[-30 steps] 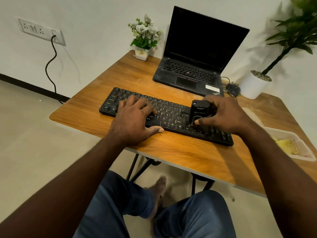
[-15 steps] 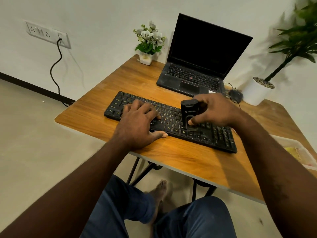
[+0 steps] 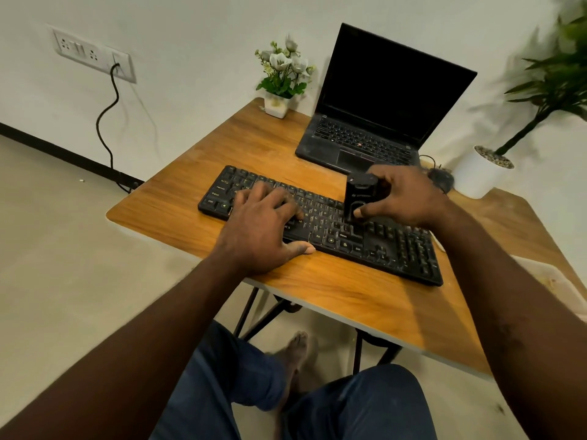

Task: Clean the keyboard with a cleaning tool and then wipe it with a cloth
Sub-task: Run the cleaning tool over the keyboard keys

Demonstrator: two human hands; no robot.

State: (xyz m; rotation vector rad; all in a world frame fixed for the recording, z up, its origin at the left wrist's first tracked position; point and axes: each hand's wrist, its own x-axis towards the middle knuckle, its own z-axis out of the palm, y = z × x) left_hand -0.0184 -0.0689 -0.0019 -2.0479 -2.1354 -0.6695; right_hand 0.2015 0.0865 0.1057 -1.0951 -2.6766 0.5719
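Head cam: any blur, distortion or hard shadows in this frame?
Head view: the tall green potted plant at the right edge is smeared by motion blur; wide-angle bowing bends the wooden table edges; the black keyboard, left hand and right hand holding the black cleaning tool stay fairly sharp; a soft arm shadow crosses the tabletop.

A black keyboard point(image 3: 320, 223) with pale legends lies on the orange-brown wood-grain table point(image 3: 349, 296) — at twelve o'clock a black laptop point(image 3: 381, 115), at eleven white blooms over green leaves in a white pot point(image 3: 277, 105), at two another white pot point(image 3: 481, 174).
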